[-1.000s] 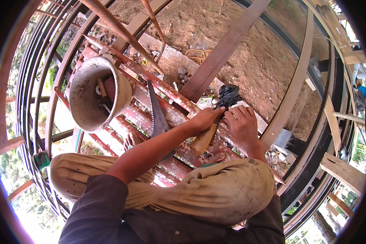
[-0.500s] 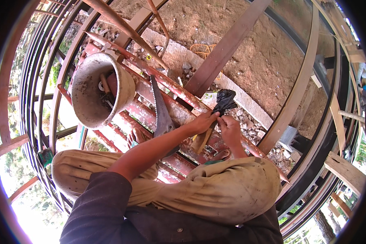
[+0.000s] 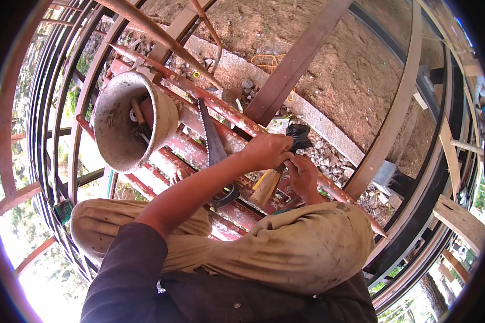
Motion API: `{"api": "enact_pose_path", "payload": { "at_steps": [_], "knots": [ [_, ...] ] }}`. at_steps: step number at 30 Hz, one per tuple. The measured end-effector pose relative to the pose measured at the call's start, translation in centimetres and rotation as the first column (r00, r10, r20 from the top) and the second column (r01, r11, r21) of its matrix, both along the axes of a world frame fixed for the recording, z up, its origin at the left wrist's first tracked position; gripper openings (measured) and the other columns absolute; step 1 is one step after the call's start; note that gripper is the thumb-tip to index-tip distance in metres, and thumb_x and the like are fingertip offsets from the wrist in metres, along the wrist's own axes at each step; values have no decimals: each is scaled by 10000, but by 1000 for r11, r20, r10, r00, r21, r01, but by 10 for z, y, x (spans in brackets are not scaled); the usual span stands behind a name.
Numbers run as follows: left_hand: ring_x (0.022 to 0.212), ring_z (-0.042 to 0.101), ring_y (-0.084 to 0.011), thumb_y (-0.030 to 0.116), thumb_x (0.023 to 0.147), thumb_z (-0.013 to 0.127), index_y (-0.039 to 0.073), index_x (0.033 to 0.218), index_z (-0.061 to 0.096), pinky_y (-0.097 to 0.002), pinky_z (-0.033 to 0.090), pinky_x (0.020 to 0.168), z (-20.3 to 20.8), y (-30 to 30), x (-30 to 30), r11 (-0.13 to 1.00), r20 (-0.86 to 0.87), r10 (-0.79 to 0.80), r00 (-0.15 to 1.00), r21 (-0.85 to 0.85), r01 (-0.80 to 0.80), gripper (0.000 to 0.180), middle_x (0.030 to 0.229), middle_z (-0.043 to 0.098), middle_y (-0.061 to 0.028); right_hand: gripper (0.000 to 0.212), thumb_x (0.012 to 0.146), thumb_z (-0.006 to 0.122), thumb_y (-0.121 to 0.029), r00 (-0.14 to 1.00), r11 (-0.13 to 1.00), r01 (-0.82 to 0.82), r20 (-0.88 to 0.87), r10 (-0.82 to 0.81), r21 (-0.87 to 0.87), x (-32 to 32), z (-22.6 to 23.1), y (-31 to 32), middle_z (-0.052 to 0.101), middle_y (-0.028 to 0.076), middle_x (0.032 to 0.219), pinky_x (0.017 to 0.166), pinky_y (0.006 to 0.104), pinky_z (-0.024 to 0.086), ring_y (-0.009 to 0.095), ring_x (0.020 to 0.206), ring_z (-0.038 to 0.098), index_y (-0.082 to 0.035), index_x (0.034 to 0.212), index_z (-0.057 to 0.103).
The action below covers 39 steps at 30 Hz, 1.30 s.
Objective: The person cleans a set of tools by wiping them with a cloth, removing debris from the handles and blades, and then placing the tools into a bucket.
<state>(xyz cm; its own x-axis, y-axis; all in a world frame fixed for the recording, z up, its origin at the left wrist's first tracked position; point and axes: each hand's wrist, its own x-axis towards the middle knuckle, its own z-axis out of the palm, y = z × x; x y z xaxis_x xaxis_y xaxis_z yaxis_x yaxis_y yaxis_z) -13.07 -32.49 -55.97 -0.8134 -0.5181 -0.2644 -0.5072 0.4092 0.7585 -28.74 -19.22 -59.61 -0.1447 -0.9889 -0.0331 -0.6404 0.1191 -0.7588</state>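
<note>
In front of my crossed legs, my left hand (image 3: 266, 152) is closed round the upper part of a short wooden piece (image 3: 265, 188). A crumpled black plastic bag (image 3: 300, 135) sticks out past its fingers at the far end. My right hand (image 3: 304, 174) is closed close against the left; its fingertips pinch at the same spot, where the plastic meets the wood. Exactly what they grip is hidden. A narrow yellow strip shows along the wood's left side. Left of the hands lies a handsaw (image 3: 214, 144), its dark handle partly behind my left forearm.
A mortar-stained bucket (image 3: 167, 116) with a wooden-handled tool (image 3: 138, 110) inside lies tilted on the left. Beneath me is a platform of rusty red metal bars (image 3: 242, 121). A wide brown plank (image 3: 302, 64) slants beyond the hands, over soil and rubble.
My left hand has rolled over and bunched up, covering more of the plastic. The wooden piece has shifted slightly toward the lower left, and my right hand has risen a little at the wrist.
</note>
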Motion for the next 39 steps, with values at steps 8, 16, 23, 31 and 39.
{"api": "enact_pose_path", "payload": {
  "at_steps": [8,16,23,31,39],
  "knots": [
    [785,675,-278,176,807,813,26,996,628,-401,514,710,-20,11,3,963,-208,101,973,268,-43,304,844,687,-114,113,867,674,-124,997,998,22,76,-26,58,9,-2,-1,625,184,820,675,452,487,386,778,618,-15,896,681],
    [751,651,-243,53,847,740,-2,836,646,-376,489,694,-24,24,4,923,-229,268,936,341,-181,109,791,666,-123,177,830,719,-184,1000,988,19,11,-21,155,12,16,7,630,168,802,643,469,475,385,740,627,-17,869,677],
    [748,600,-135,15,859,727,-11,835,641,-351,492,695,-49,42,6,755,-220,573,789,516,-404,93,759,640,-59,252,635,769,-117,936,972,-231,-282,212,-34,-6,21,-2,652,113,828,661,443,513,319,791,672,-59,857,664],
    [717,653,-203,38,824,755,12,820,652,-349,493,667,-31,47,-11,860,-218,458,862,355,-367,106,730,654,-93,142,754,703,-125,959,972,-85,-247,139,217,15,23,19,686,143,721,652,484,522,363,699,685,-83,888,720],
    [722,666,-263,94,798,784,37,811,670,-376,508,668,-46,70,-17,905,-280,420,863,201,-375,128,764,672,-110,117,886,650,-110,918,888,211,228,-324,409,23,-24,47,696,154,708,568,386,486,269,620,677,-20,860,719]
  ]
}}
